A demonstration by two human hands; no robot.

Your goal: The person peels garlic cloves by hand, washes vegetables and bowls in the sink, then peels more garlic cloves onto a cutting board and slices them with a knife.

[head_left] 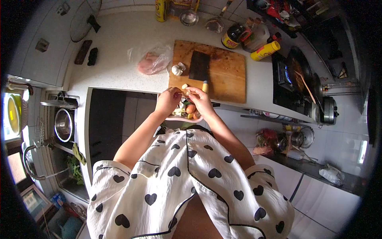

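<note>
My left hand (172,99) and my right hand (200,99) meet at the near edge of the wooden cutting board (229,71). Pinched between the fingertips of both is a small garlic clove (187,92), partly hidden by the fingers. Another pale clove (184,86) lies just beyond them at the board's edge. A white garlic bulb (178,69) sits on the board's left side. To its right a dark-bladed cleaver (199,65) lies flat, its yellowish handle (205,86) pointing at me. Below my hands is a pink-rimmed bin (183,119) holding eggshells and scraps.
A clear plastic bag with pink meat (150,63) lies left of the board. Jars (233,36) and a yellow bottle (265,50) stand at the back right. Further right, a wok (304,75) with a wooden utensil rests on the stove. A sink (69,159) is at the left.
</note>
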